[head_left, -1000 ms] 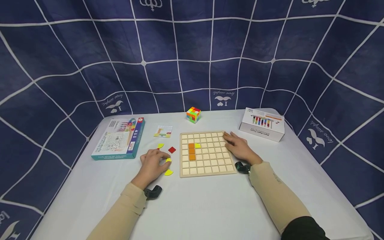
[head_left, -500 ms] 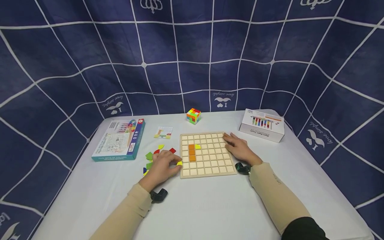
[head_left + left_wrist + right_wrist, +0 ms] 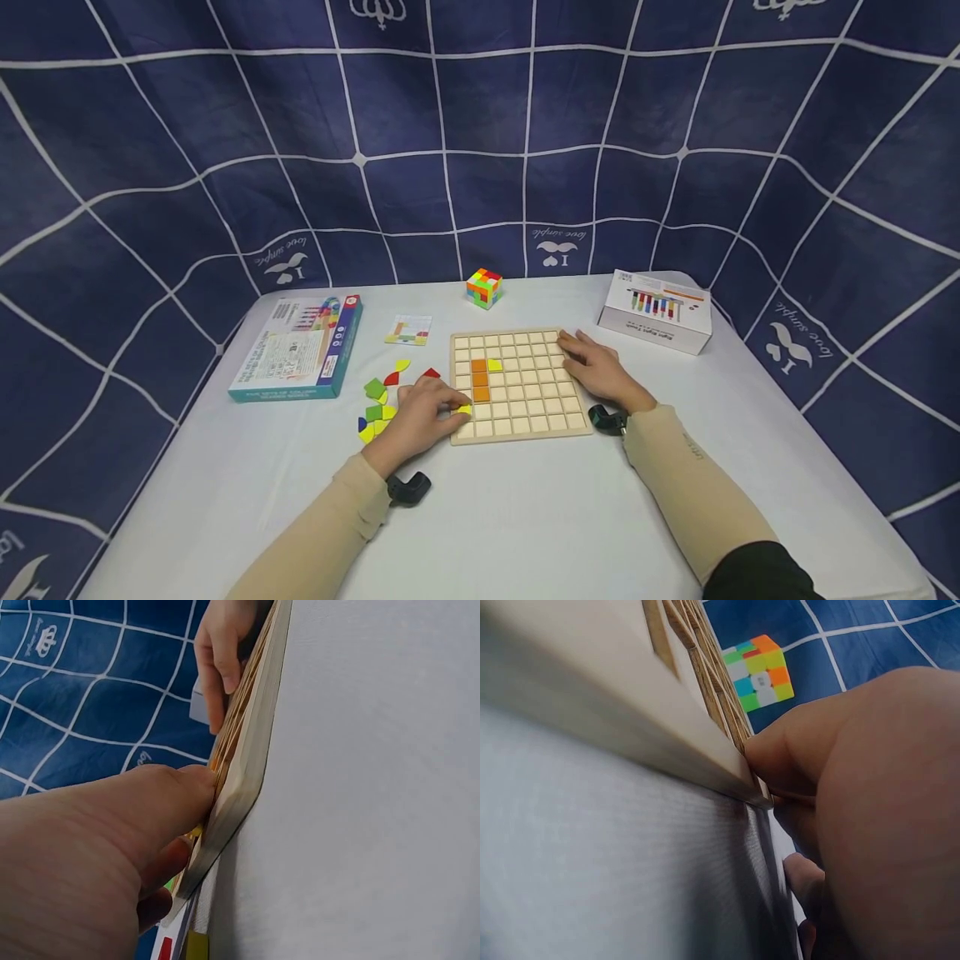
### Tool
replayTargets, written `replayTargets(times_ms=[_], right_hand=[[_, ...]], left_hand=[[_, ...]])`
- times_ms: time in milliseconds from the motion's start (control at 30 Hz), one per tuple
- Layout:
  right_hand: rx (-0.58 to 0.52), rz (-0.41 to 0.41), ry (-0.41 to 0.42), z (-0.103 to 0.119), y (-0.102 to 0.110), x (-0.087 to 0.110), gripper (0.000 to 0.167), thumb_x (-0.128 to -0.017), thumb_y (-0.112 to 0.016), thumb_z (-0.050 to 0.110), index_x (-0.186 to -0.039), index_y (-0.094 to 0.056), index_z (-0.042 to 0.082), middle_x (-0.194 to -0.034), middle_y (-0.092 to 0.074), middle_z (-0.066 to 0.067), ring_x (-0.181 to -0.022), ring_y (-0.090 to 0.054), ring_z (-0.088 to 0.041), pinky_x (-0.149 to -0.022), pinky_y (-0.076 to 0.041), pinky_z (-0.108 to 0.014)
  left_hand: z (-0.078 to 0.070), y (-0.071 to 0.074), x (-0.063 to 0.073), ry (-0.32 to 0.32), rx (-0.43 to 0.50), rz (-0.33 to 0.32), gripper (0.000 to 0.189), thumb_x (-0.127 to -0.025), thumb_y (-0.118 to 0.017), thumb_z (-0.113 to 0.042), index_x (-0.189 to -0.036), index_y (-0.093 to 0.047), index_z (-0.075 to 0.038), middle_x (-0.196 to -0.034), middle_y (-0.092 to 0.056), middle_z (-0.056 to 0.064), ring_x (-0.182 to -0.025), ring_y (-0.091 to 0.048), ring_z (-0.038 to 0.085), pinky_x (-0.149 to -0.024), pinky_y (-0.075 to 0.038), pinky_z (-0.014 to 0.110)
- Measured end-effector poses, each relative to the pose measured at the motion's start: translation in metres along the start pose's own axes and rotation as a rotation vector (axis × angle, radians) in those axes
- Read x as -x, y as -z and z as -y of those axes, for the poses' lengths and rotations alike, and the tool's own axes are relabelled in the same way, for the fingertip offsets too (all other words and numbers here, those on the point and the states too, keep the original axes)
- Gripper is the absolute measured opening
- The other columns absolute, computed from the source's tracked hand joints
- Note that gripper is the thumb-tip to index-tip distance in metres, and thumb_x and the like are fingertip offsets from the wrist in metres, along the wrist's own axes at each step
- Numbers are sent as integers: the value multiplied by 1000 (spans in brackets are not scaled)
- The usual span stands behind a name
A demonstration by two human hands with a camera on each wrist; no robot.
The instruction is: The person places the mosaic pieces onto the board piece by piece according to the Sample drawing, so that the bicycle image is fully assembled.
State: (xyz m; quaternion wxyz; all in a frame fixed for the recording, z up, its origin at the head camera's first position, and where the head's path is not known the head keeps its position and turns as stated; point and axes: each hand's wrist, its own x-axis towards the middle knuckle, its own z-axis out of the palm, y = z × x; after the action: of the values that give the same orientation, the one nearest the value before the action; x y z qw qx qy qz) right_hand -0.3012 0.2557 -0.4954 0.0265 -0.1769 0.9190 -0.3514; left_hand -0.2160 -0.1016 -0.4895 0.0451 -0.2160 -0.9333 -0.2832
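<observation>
My left hand (image 3: 422, 415) pinches a small yellow tile (image 3: 464, 409) between thumb and fingers over the lower left part of a wooden grid board (image 3: 521, 439). Fingers cover much of that tile, so its exact shape is hidden. In the board's left part sit several orange tiles (image 3: 480, 379) in a column, with another yellow tile (image 3: 494, 365) beside the top one. My right hand (image 3: 597, 369) rests on the board's right edge, its fingers fairly straight. The right wrist view shows that thumb (image 3: 776, 754) touching the wooden rim (image 3: 667, 724).
Loose green, yellow, red and blue tiles (image 3: 374, 413) lie left of the board. A pattern card (image 3: 408, 329) and a puzzle cube (image 3: 483, 288) are farther back. A flat box (image 3: 296, 350) lies at left, a white box (image 3: 657, 311) at back right.
My left hand has moved right from the loose tiles onto the board, carrying the yellow tile. More loose tiles are now uncovered. The right hand has stayed on the board's edge.
</observation>
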Motion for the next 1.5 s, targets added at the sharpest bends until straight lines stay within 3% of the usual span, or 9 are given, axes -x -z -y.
replayTargets(times_ms=[300, 700, 933, 1100, 1367, 1500], right_hand=[[7, 7, 2, -1, 0, 0, 51, -107, -51, 23, -155, -45, 8, -167, -32, -5, -158, -16, -36, -122, -7, -63], [0, 5, -13, 1, 1, 0, 51, -106, -51, 24, -155, -45, 9, -167, -32, -4, -159, -15, -34, -122, -6, -61], [14, 5, 0, 1, 2, -2, 51, -107, -51, 24, -155, -45, 9, -167, -32, -5, -158, -16, -36, -121, -8, -62], [19, 11, -5, 0, 1, -1, 51, -106, -51, 24, -155, -44, 8, -167, -32, -5, -158, -16, -36, -121, -8, -62], [4, 9, -7, 1, 2, 0, 51, -107, -51, 24, -155, -45, 8, -167, -32, -5, -159, -16, -35, -122, -8, -61], [9, 9, -6, 1, 2, 0, 51, -107, -51, 24, -155, -45, 8, -167, -32, -5, -158, -16, -35, -122, -8, -61]], left_hand=[[-2, -1, 2, -4, 20, 18, 25, -89, -81, -33, -114, -81, -26, -97, -64, -12, -108, -53, 14, -85, -24, 41], [-3, 2, 4, -30, 58, -19, 13, -86, -85, -26, -99, -84, -28, -98, -71, -16, -114, -57, 15, -91, -27, 45], [-1, 0, 2, 17, 81, -48, 10, -83, -87, -27, -91, -82, -30, -92, -71, -19, -109, -58, 13, -90, -26, 44], [0, -2, 2, 13, 98, -47, 9, -82, -88, -27, -85, -81, -32, -90, -70, -21, -108, -58, 13, -90, -25, 44], [-4, 1, 7, -25, 64, -28, 12, -87, -84, -27, -99, -84, -27, -103, -71, -13, -116, -57, 16, -91, -25, 45], [-3, 3, 7, 21, 44, -113, 16, -91, -80, -31, -105, -82, -25, -108, -72, -10, -116, -59, 17, -90, -24, 44]])
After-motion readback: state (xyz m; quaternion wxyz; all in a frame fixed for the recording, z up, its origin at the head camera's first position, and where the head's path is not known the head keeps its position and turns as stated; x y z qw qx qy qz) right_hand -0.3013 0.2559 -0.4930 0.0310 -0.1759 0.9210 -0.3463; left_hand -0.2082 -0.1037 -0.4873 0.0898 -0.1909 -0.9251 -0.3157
